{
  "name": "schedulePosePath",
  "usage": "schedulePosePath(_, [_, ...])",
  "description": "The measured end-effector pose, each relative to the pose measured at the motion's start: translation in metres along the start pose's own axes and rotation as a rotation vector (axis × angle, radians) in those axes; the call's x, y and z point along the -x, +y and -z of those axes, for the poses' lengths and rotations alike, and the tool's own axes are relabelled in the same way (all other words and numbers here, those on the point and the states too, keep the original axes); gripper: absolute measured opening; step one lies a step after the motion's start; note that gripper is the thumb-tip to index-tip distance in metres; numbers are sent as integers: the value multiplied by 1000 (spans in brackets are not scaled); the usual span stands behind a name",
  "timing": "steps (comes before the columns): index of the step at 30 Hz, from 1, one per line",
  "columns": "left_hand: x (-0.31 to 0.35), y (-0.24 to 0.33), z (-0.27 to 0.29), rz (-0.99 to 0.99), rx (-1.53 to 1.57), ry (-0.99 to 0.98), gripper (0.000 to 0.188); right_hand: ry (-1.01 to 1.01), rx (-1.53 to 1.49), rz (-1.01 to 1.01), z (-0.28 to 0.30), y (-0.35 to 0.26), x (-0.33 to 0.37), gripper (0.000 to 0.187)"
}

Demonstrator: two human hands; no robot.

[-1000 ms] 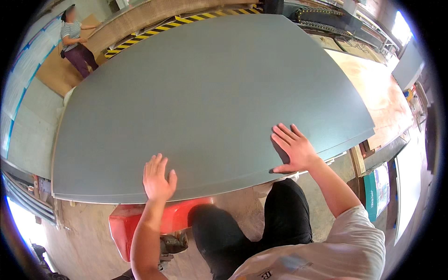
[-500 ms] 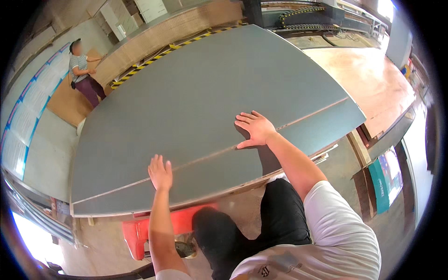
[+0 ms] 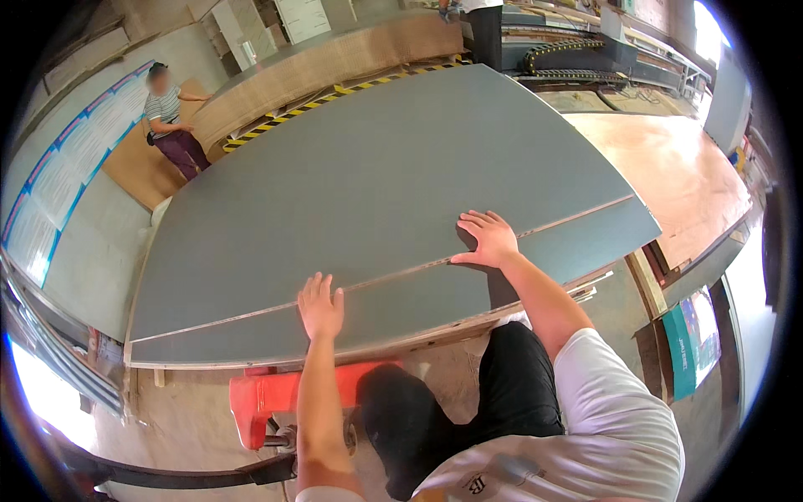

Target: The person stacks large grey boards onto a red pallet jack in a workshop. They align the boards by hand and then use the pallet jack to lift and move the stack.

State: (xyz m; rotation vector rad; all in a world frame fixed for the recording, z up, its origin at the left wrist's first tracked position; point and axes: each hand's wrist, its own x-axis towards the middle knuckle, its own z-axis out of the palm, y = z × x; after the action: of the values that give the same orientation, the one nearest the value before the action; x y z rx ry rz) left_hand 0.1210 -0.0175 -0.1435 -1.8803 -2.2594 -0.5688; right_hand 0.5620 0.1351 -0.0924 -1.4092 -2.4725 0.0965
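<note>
A large grey board [image 3: 360, 184] lies flat in front of me on a stack. Its pale near edge [image 3: 393, 276] crosses the stack at a slant, and a grey strip of the panel below [image 3: 569, 251] shows on my side of it. My left hand [image 3: 320, 308] rests at this edge left of centre, fingers stretched out over the upper board. Farther right, my right hand [image 3: 489, 238] lies on the board by the same edge, fingers spread and thumb along the edge. Neither hand is wrapped round anything.
A red metal piece of equipment [image 3: 284, 393] stands under the stack's near side. Brown sheets [image 3: 335, 63] are piled beyond a yellow-black striped edge [image 3: 284, 113]. A person [image 3: 174, 121] stands at far left, another [image 3: 485, 29] at the back. Right lies a pale wooden sheet [image 3: 661, 159].
My left hand has shifted right along the board's edge, and the right hand slightly right in view. The whole view has moved a little. Another person now shows at the back.
</note>
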Motion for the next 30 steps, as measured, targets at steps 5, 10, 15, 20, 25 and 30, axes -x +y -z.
schedulePosePath(5, [0,1,-1,10,6,14,52,103,-15,-45,-18,-4,22,81])
schedulePosePath(10, [2,-4,2,16,3,9,52,178,-48,-15,-27,-10,40,61])
schedulePosePath(15, [1,-1,3,9,7,8,51,251,-73,-23,-34,-6,41,48])
schedulePosePath(20, [2,-2,2,18,13,9,51,287,-93,-21,-36,-6,41,43])
schedulePosePath(25, [2,-3,-1,21,12,16,52,300,-80,-13,-38,-3,41,40])
schedulePosePath(30, [-1,-3,-3,86,-37,26,54,314,-143,39,-40,-2,41,36])
